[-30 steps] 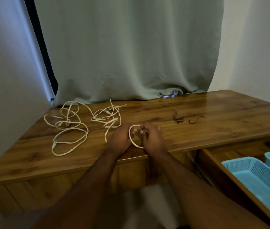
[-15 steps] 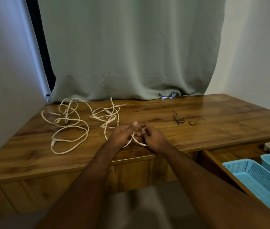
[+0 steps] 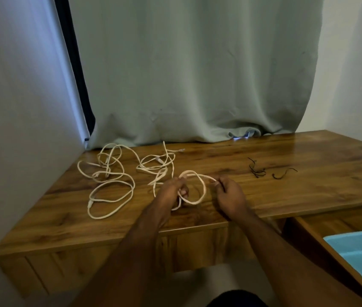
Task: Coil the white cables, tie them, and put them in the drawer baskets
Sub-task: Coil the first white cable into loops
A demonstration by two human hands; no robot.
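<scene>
A pale green curtain (image 3: 197, 74) hangs in soft folds behind the glossy, grained wooden table (image 3: 286, 187). A blue mesh plastic basket (image 3: 361, 251) sits in the open drawer at right. Loose white cables (image 3: 109, 180) sprawl at the table's left. The left hand (image 3: 171, 191) has its grip clamped on a round cable loop (image 3: 200, 189); the right hand (image 3: 231, 196) pinches its end.

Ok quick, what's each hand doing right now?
Left hand: closed, gripping the loop of the white cable.
Right hand: closed, pinching the same cable's end.
</scene>
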